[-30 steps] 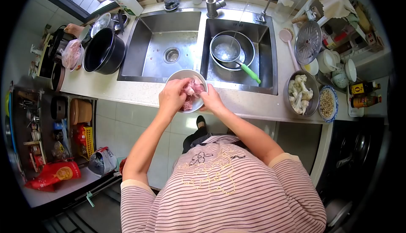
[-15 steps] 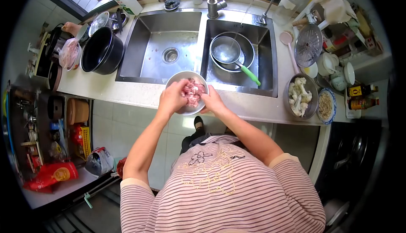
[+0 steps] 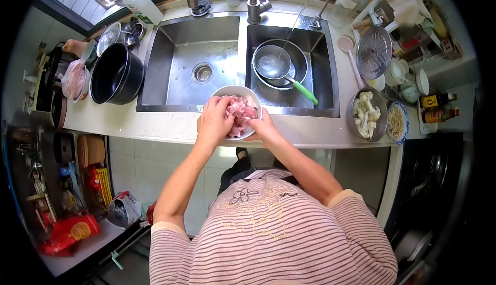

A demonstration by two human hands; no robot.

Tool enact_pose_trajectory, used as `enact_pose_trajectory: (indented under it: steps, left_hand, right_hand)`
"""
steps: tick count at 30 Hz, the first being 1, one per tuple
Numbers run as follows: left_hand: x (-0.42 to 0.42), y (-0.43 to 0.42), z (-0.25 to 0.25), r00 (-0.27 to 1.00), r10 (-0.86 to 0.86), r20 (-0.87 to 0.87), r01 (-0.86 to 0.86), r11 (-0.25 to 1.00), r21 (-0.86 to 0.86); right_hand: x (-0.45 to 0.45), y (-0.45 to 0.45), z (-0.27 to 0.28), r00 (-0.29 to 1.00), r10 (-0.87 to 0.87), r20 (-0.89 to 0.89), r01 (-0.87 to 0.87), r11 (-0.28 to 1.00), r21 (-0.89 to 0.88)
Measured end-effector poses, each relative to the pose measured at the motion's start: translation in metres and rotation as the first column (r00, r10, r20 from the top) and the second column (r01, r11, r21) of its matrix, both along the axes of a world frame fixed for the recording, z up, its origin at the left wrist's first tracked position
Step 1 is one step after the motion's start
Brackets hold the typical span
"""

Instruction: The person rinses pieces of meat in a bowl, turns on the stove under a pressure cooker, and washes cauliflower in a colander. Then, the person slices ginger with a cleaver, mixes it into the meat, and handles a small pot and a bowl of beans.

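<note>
A pale round bowl [image 3: 251, 89] holds pieces of raw pink meat [image 3: 241, 112] at the front edge of the counter, before the sink divider. My right hand [image 3: 264, 125] grips the bowl's right side, its thumb over the rim. At the bowl's left side, my left hand [image 3: 214, 120] has its fingers curled over the rim and against the meat; its fingertips are partly hidden. In the right basin, a strainer [image 3: 272, 62] with a green handle [image 3: 305, 93] rests on a metal bowl [image 3: 305, 60], and a thin stream of water falls there.
The left basin [image 3: 178, 86] has a drain. On the left counter stand a black pot [image 3: 117, 73] and a bag of meat [image 3: 74, 80]. At the right are a bowl of cauliflower [image 3: 366, 114], a blue-rimmed plate [image 3: 397, 123] and two sauce bottles [image 3: 439, 107]. An open drawer lies lower left.
The view has shifted. The bowl stays in my hands and sits slightly further right; the meat is now heaped in its middle, with my left fingers at its left side.
</note>
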State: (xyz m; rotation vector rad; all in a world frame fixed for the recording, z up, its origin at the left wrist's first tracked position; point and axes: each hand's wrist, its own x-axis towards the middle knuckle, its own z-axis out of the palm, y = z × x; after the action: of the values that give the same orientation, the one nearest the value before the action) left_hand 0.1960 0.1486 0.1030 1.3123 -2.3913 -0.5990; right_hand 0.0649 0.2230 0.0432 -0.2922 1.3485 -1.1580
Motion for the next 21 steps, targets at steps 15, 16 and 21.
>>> enact_pose_trajectory:
  steps: [15,16,21]
  left_hand:
    - [-0.028,-0.034,-0.031,0.886,-0.366,0.284,0.421,0.892,-0.163]
    - [-0.031,-0.036,-0.029,0.878,-0.358,0.317,0.401,0.913,-0.081]
    - [-0.027,-0.044,-0.01,0.919,-0.336,0.207,0.294,0.932,0.211]
  right_hand:
    - [0.003,-0.003,-0.002,0.983,-0.173,-0.054,0.175,0.984,0.029]
    - [0.003,-0.002,-0.004,0.984,-0.173,-0.048,0.174,0.984,0.024]
    - [0.003,-0.001,-0.011,0.984,-0.159,-0.077,0.161,0.987,0.014]
